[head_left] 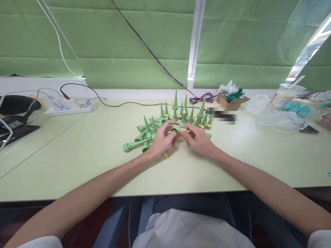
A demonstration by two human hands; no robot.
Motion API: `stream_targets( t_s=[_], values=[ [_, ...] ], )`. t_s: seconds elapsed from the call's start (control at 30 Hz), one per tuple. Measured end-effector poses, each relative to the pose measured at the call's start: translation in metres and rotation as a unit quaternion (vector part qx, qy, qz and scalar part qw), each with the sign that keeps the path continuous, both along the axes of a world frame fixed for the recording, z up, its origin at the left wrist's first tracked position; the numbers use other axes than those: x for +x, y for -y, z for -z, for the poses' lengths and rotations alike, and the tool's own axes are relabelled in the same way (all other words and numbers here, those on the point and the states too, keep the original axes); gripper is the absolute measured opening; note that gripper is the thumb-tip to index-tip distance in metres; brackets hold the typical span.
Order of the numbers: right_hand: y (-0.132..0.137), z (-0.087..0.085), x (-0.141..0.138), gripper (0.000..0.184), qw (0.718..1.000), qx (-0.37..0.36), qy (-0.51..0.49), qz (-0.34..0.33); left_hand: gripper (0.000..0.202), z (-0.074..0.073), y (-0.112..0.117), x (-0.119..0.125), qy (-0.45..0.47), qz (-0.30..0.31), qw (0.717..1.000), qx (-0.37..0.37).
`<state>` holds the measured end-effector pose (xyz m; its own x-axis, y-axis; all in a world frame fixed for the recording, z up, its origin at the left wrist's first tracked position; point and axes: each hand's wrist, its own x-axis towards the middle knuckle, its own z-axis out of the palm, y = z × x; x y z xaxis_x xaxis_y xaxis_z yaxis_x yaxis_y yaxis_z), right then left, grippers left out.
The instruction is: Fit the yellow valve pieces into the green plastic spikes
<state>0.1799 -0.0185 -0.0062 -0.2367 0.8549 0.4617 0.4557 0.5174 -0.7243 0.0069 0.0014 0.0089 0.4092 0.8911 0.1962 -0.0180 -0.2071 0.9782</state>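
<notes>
My left hand (164,137) is closed around a green plastic watering spike (177,128), its wide collar facing me and its point tilted away to the right. Against the side of that spike my right hand (199,138) pinches a small yellow valve piece (183,129). Whether the valve piece sits in the spike or only touches it, I cannot tell. Behind and to the left of my hands is a cluster of green spikes (175,101), several upright and others lying down. Small yellow pieces lie among them, and one loose yellow piece (166,155) rests below my left hand.
A white power strip (69,109) with plugs and cables is at the left. Behind the spikes lies a coil of red-blue wire (204,98). Farther right are a cardboard box (234,102), a plastic cup (280,96), teal bottles (297,109) and a phone (309,128). Another person's hand (327,119) shows at the right edge.
</notes>
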Motion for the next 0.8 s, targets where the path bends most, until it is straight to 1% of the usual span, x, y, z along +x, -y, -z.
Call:
stream_targets(
  t_s=[0.2, 0.43, 0.8],
  values=[
    [-0.001, 0.0004, 0.0005, 0.027, 1.0, 0.005, -0.001, -0.007, 0.031, 0.0018, -0.0008, -0.0001, 0.005, -0.004, 1.0, 0.009],
    [-0.002, 0.0021, 0.0013, 0.025, 1.0, 0.003, -0.001, -0.003, 0.032, 0.0022, -0.0008, -0.0006, -0.005, 0.009, 1.0, 0.018],
    [-0.0021, 0.0029, 0.0016, 0.03, 1.0, -0.005, -0.011, 0.005, 0.03, 0.0081, -0.0026, -0.0026, -0.023, 0.011, 0.999, 0.03]
  ],
)
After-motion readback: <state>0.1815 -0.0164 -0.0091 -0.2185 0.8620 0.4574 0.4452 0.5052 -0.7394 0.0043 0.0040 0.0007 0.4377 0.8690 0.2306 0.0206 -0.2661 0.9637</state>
